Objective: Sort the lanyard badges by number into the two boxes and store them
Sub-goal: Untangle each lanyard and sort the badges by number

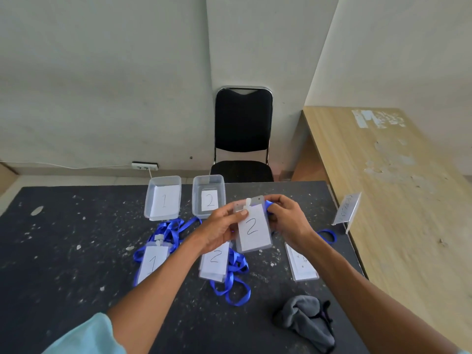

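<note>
I hold a clear badge marked 2 (252, 227) upright above the table, in front of the boxes. My left hand (221, 229) pinches its upper left edge. My right hand (288, 222) grips its right side along with the blue lanyard (328, 235), which trails off to the right. Box 1 (163, 196) and box 2 (208, 194), both clear plastic with paper labels, stand at the far edge. On the table lie a badge marked 1 (152, 261), a badge marked 2 (214, 260) and a third badge (301, 263) whose number I cannot read.
A grey cloth (306, 321) lies at the near right of the dark speckled table (63, 251). A clear sign holder (347, 209) stands at the right edge. A black chair (242, 134) is behind the table and a wooden desk (396, 187) to the right.
</note>
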